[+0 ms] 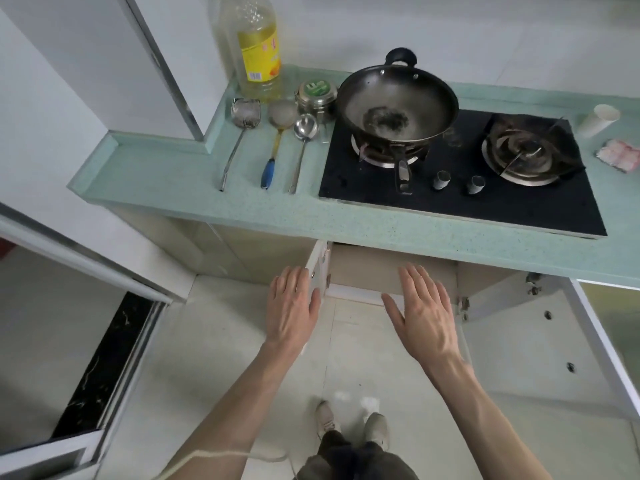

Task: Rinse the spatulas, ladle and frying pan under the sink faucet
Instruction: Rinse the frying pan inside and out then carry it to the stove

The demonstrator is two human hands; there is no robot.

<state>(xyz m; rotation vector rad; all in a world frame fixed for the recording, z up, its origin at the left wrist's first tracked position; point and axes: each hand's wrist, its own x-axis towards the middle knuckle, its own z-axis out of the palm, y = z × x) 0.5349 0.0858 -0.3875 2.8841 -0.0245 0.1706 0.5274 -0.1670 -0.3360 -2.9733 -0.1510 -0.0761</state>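
Head view showed both hands held out flat, fingers straight, grasping nothing: left hand (292,308) at 7 o'clock, right hand (424,311) at 5 o'clock, both below the surface (180,178) edge. Three utensils lay side by side at 11 o'clock: slotted spatula (242,128), blue-handled spatula (275,140), ladle (304,136). At 12 o'clock the frying pan (394,105) sat on the stove (450,199) burner. No sink was visible. Judging by this, gathering the handles together first would likely carry best.
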